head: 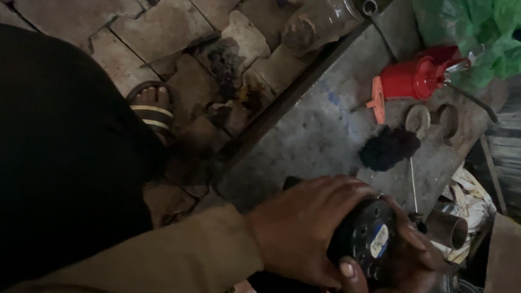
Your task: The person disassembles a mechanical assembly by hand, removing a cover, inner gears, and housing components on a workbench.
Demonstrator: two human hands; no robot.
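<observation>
1. left hand [304,228] wrapped over the top and near side of a black round motor part [366,239], fingers curled tight around it, thumb pressed at the lower edge.
2. right hand [412,255] cupped against the far and under side of the same part, closed on it, mostly hidden in shadow.
3. black round motor part held between both hands at the lower right of the view, just over the near edge of the grey metal workbench [320,135]; flat face with bolt holes and a small oval label turned upward.
4. behind the hands on the bench: a dark rag [388,147], a thin metal rod [413,184], two metal rings [418,119] side by side.
5. farther back: a red oil can [415,78] lying tilted, an orange t-handle tool [378,100] just beside it, green plastic sheeting [477,32] at the corner.
6. right of the hands: a short metal pipe [450,230] near crumpled cloth.
7. left of the bench: cracked stone floor [179,32] and a sandalled foot [152,108].
</observation>
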